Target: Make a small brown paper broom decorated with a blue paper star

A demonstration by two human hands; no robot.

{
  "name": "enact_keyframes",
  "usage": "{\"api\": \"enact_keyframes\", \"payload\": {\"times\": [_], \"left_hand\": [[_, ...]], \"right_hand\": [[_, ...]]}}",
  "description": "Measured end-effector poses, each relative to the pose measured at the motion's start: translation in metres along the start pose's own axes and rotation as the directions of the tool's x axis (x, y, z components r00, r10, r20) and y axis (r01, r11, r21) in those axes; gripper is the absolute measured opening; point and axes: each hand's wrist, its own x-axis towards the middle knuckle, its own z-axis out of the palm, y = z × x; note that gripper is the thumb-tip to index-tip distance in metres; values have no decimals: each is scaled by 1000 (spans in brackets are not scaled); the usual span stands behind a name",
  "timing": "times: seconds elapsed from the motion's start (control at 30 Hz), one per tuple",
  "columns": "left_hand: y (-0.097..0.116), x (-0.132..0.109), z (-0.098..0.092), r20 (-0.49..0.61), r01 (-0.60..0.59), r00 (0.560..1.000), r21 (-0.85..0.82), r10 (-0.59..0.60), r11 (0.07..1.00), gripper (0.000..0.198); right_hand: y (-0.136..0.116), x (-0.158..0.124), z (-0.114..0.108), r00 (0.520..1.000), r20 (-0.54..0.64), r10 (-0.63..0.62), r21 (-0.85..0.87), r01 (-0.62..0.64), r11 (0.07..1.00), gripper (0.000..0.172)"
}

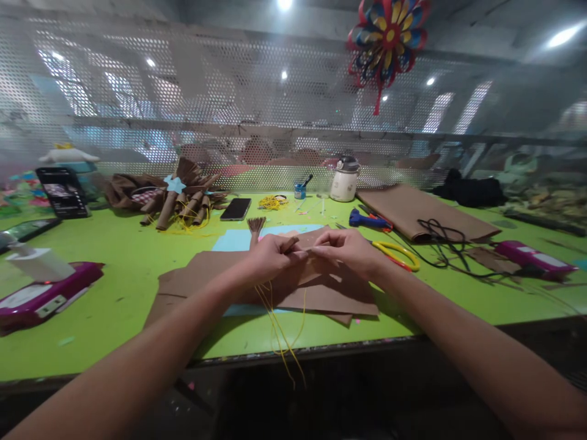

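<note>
My left hand [270, 255] and my right hand [346, 247] meet above the middle of the green table [123, 263]. Both are closed in a pinch on a small piece of brown paper [303, 244] held between them. Thin yellow strings [280, 330] hang from my left hand down past the table's front edge. Under my hands lie flat brown paper sheets [316, 293] over a light blue sheet [233, 239]. A small fringed brown paper piece [255, 226] stands just behind my left hand.
Yellow-handled scissors [398, 253] lie right of my right hand, a blue tool [367, 220] behind them. A phone [235, 209], rolled brown paper bundles [183, 205], a white jar [343, 178], a brown sheet with black cable [426, 221] and magenta devices [43, 296] [534, 258] sit around.
</note>
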Motion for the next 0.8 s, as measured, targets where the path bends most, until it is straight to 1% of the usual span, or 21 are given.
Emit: {"api": "enact_keyframes", "payload": {"times": [0.1, 0.2, 0.33, 0.47, 0.53, 0.6, 0.7, 0.8], "left_hand": [[3, -1, 2, -37, -14, 999, 78, 17, 997, 29], [3, 0, 3, -74, -25, 997, 129, 35, 991, 32], [-1, 1, 3, -92, -48, 994, 157, 63, 986, 30], [0, -1, 3, -105, -89, 989, 166, 107, 982, 27], [3, -2, 2, -116, -96, 987, 153, 115, 984, 27], [5, -3, 3, -121, -105, 985, 139, 122, 985, 27], [6, -3, 3, -120, -114, 984, 138, 131, 984, 27], [5, -1, 4, -110, -133, 983, 134, 148, 982, 30]], "right_hand": [[2, 1, 1, 998, -56, -5, 17, 6, 1000, 15], [3, 1, 0, 997, -78, -4, 46, 7, 999, 13], [5, 2, 0, 998, -67, 14, 99, -7, 995, 16], [5, 3, 0, 999, -3, 50, 176, -48, 983, 23], [5, 3, 1, 998, -3, 63, 162, -61, 985, 23], [4, 2, 1, 997, -46, 57, 125, -51, 991, 20], [3, 2, 3, 993, -120, 8, 67, 0, 998, 17], [4, 1, 3, 988, -144, -52, 0, 52, 999, 17]]}}
